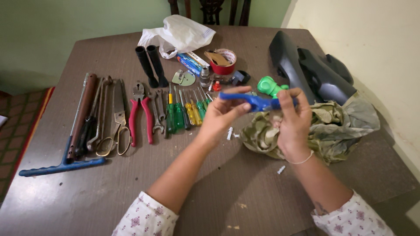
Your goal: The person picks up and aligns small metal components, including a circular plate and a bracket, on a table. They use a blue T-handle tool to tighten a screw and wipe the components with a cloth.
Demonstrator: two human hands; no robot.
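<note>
Pinching between left hand [221,114] and right hand [293,122], both closed on it: slim bright-blue plastic tool [256,101], held level.

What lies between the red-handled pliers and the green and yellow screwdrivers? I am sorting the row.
In the head view, grey metal spanners lie between the red-handled pliers and the green and yellow screwdrivers, on the brown table.
</note>
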